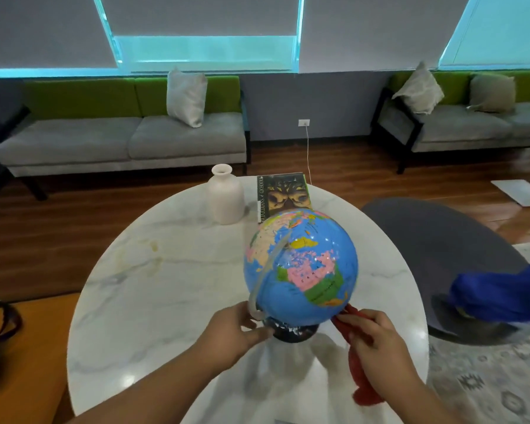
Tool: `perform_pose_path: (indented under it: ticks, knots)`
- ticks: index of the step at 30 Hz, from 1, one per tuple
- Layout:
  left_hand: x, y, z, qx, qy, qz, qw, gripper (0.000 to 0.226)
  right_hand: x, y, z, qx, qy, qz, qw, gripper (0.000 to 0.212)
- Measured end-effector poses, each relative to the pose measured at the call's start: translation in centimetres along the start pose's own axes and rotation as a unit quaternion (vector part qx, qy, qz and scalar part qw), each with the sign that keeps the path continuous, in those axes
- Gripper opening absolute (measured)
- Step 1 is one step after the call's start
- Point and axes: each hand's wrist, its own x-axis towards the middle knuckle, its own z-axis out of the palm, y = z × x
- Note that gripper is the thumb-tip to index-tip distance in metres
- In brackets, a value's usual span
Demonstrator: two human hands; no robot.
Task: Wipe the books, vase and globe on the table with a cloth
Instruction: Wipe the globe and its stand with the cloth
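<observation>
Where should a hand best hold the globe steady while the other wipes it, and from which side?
Grip the dark base, low and from the left, as the left hand does. The globe can likely spin within its arc, so the base is the firmer hold. That leaves the right hand free with the red cloth.

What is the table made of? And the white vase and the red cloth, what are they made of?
The table looks like polished marble or a marble-look top: white with grey veins, and it mirrors the lights. The vase looks like matte ceramic, maybe clay: chalky off-white with no shine. The cloth in the right hand looks like soft, fuzzy fabric, perhaps microfibre; it hangs limp.
</observation>
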Motion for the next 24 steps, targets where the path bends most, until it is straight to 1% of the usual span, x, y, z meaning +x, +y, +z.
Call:
perform_pose_path:
  ticks: [1,2,4,6,7,10,13,16,18,21,22,24]
  knots:
    - [0.2,0.3,0.1,-0.015,0.016,0.012,1.0,0.016,-0.1,-0.2,0.1,-0.005,-0.011,0.011,1.0,0.044]
    - [0.3,0.6,0.2,-0.016,0.029,0.024,0.999,0.018,-0.3,-0.1,0.2,-0.012,-0.016,0.022,1.0,0.045]
    - [0.3,1.1,0.4,0.008,0.053,0.038,0.998,0.032,-0.4,0.1,0.4,-0.024,-0.015,0.034,0.999,0.046]
    - [0.8,0.8,0.3,0.037,0.079,0.034,0.996,0.035,-0.4,0.0,0.6,-0.023,-0.015,0.047,0.999,0.045]
    - [1.1,0.5,0.1,0.03,0.086,0.026,0.995,0.033,-0.4,-0.1,0.7,-0.021,-0.018,0.056,0.998,0.044]
    - [1.5,-0.1,-1.1,-0.017,0.091,0.008,0.996,0.025,-0.4,-0.3,0.9,-0.014,-0.03,0.084,0.996,0.042]
    - [1.1,-0.2,-1.6,-0.073,0.087,-0.009,0.994,0.025,-0.4,-0.2,1.2,-0.016,-0.044,0.116,0.992,0.037]
    - [0.5,0.2,-2.0,-0.14,0.077,-0.043,0.986,0.023,-0.1,-0.4,2.1,-0.047,-0.064,0.13,0.988,0.035]
    - [0.3,0.3,-2.4,-0.163,0.075,-0.056,0.982,0.019,0.3,-0.7,2.9,-0.072,-0.075,0.118,0.988,0.036]
    - [0.2,0.3,-2.6,-0.173,0.08,-0.067,0.979,0.016,0.4,-1.4,4.7,-0.125,-0.108,0.046,0.985,0.038]
    - [0.1,0.3,-2.6,-0.176,0.085,-0.073,0.978,0.015,0.3,-1.6,5.3,-0.151,-0.127,0.017,0.98,0.039]
    - [0.1,0.3,-2.6,-0.179,0.096,-0.08,0.976,0.017,0.2,-1.6,6.1,-0.228,-0.164,-0.03,0.959,0.039]
